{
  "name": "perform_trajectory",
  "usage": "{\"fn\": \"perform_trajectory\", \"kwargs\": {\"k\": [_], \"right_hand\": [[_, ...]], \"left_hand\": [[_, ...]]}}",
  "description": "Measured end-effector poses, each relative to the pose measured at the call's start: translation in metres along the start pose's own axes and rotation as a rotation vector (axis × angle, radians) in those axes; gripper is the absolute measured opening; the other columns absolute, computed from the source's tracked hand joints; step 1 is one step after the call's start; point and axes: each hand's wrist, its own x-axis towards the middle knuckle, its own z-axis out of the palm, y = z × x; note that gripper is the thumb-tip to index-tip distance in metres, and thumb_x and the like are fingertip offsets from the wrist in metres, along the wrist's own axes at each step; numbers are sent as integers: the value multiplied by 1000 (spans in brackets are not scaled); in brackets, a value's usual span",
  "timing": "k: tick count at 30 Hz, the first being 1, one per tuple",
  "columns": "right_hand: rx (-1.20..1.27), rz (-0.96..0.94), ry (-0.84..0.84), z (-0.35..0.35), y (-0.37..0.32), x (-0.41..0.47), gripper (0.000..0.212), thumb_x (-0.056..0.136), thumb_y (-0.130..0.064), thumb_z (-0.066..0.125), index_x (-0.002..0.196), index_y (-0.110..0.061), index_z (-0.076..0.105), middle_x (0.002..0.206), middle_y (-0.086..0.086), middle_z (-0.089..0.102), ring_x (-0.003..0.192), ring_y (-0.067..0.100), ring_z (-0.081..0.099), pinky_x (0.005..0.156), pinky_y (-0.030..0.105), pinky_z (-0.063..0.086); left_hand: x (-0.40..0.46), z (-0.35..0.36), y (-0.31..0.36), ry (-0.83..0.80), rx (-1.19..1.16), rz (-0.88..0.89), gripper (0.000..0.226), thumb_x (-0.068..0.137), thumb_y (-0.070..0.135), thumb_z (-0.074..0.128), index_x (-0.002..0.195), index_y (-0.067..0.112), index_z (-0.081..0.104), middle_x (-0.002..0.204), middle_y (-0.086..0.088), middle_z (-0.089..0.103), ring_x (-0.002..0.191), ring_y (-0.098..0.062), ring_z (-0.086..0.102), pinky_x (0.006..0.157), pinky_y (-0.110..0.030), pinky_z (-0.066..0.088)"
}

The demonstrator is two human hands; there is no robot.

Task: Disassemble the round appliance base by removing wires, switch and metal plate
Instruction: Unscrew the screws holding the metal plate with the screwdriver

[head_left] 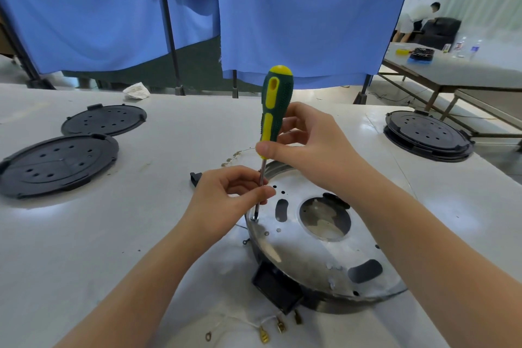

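One view only, head camera: your right hand [305, 144] grips the lower handle of the green-and-yellow screwdriver [275, 110], held upright so its tip seats in a screw [256, 219] at the left rim of the metal plate [316, 251], while your left hand [231, 192] pinches the shaft just above the tip, probably to steady it against slipping. That plate sits on the round appliance base [333, 305] on the white table [113, 248] right in front of you; loose wires [262, 329] with brass terminals lie at the near edge beside the black switch [275, 288]. Judged step: plate screw removal; two black covers [59, 161] rest well apart at left.
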Motion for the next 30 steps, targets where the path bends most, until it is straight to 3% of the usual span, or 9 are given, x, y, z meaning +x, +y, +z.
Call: {"fn": "perform_trajectory", "kwargs": {"k": [2,6,9,12,15,20,23,26,30], "right_hand": [[69,6,-45,-1,-1,0,33,80,-10,75,105,-23,60,93,-6,71,84,8,71,84,31,58],[153,3,-136,-2,-1,1,39,82,5,63,106,-25,57,98,-4,73,95,14,70,89,37,57],[36,6,-122,1,-2,0,36,82,-15,70,112,-28,55,102,-10,68,101,11,66,91,39,54],[-89,20,-72,2,-1,-2,52,78,-39,76,124,-33,53,98,-15,63,96,2,62,84,23,52],[-131,21,-99,2,-2,-2,58,80,-43,73,132,-40,47,101,-15,63,90,5,62,77,16,49],[-173,85,-188,-5,-5,1,63,79,-46,72,134,-45,42,102,-9,63,88,8,65,83,27,52],[-169,77,-139,-10,-7,2,52,76,-35,78,121,-34,51,95,-8,66,84,8,67,78,25,53],[-21,79,-128,-13,-7,2,45,80,-10,76,110,-31,50,95,-3,73,84,12,72,82,30,58],[159,83,-227,-9,-7,-2,59,87,7,62,134,-22,41,113,1,71,102,11,69,89,29,55]], "left_hand": [[-1,-4,2,-63,-3,-17,7,78,22,77,84,25,75,80,1,77,74,-16,73,74,-18,55],[-2,-8,2,-136,47,-6,30,87,10,67,87,40,75,86,7,77,82,-13,73,84,-19,53],[0,-4,1,-78,62,-9,28,79,10,76,81,38,75,78,8,76,77,-9,72,78,-16,52],[1,-3,-1,-22,94,-1,23,70,15,83,71,36,74,71,10,73,69,-5,69,70,-12,50],[2,-3,-2,-46,98,10,20,71,16,84,72,33,73,70,11,71,69,-5,67,69,-13,49],[0,-6,0,-133,142,12,18,85,18,71,82,35,73,85,9,75,83,-10,68,82,-20,51],[-3,-8,3,-172,181,39,27,93,12,59,93,37,71,92,15,75,86,-6,69,85,-15,49],[-3,-9,3,-193,226,37,26,95,13,56,104,34,69,94,18,74,88,-3,69,86,-12,48],[-4,-9,4,-192,232,39,27,95,14,57,100,38,68,90,19,74,86,-2,69,83,-10,48]]}}
